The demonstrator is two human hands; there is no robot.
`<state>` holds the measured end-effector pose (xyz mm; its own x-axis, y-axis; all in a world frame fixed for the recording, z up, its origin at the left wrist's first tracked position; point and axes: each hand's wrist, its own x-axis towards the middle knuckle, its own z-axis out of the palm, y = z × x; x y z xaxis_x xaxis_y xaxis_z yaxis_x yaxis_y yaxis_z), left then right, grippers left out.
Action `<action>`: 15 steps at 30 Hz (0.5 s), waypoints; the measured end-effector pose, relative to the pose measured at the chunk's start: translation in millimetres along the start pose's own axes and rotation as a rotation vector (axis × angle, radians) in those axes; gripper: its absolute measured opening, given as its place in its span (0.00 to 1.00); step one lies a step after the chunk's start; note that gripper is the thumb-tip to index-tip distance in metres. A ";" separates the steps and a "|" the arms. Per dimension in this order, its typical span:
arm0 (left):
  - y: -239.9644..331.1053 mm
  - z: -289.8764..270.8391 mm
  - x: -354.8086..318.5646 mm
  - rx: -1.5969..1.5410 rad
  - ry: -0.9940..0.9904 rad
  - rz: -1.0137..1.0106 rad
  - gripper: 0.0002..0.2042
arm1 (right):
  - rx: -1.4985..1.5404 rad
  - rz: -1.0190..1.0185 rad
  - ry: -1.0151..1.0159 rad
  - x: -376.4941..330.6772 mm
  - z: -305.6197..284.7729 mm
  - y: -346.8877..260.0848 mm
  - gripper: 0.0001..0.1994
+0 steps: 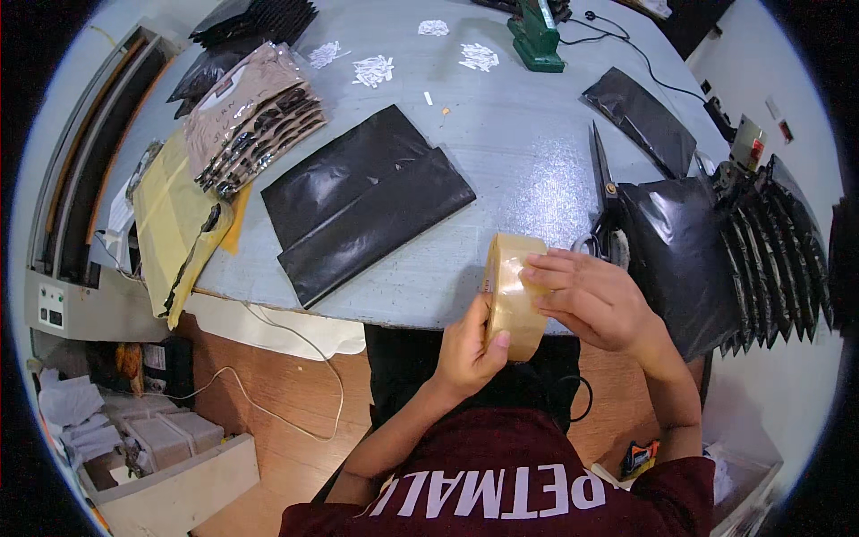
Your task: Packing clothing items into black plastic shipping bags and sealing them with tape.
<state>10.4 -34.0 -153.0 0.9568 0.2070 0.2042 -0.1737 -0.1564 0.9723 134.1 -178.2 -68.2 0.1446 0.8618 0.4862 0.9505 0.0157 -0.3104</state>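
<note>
A wide roll of clear brownish packing tape [516, 291] is held upright at the table's front edge. My left hand [470, 349] grips its lower left side, with the thumb across the rim. The fingers of my right hand [591, 295] lie stretched over the roll's outer face near the top. Whether they pinch the tape's end cannot be made out. Beyond the roll to the left, a black plastic mailing bag [367, 206] lies flat with a fold along its length. Black-handled scissors [607, 192] rest to the right of my right hand.
Stacked black packages [689, 259] lean at the right edge; another black package [640, 121] lies behind them. Bagged folded garments [255, 112] and a yellow bag [174, 224] occupy the left. Small white paper piles [373, 71] and a green metal stand [537, 40] are at the back.
</note>
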 end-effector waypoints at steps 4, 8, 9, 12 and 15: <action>0.1 3.2 -0.8 -0.005 0.042 -0.003 0.15 | -0.050 0.037 0.141 0.1 11.9 -6.3 0.08; -0.2 12.8 -8.6 0.147 0.036 0.089 0.17 | 0.263 0.464 0.201 -4.0 4.7 -10.5 0.03; -0.1 13.8 -11.1 0.151 0.032 0.135 0.18 | 0.460 0.622 0.301 -4.0 4.1 -10.1 0.03; 2.3 15.4 -9.5 -0.111 0.092 0.022 0.20 | 0.554 0.658 0.223 7.5 -8.9 -10.6 0.05; 15.4 4.8 9.7 -0.271 0.282 0.094 0.22 | 0.649 0.678 0.191 8.4 -9.1 -8.5 0.06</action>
<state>18.1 -39.0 -136.6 0.8387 0.4671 0.2798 -0.3485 0.0656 0.9350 129.7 -175.8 -54.1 0.7050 0.6943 0.1444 0.3189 -0.1285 -0.9390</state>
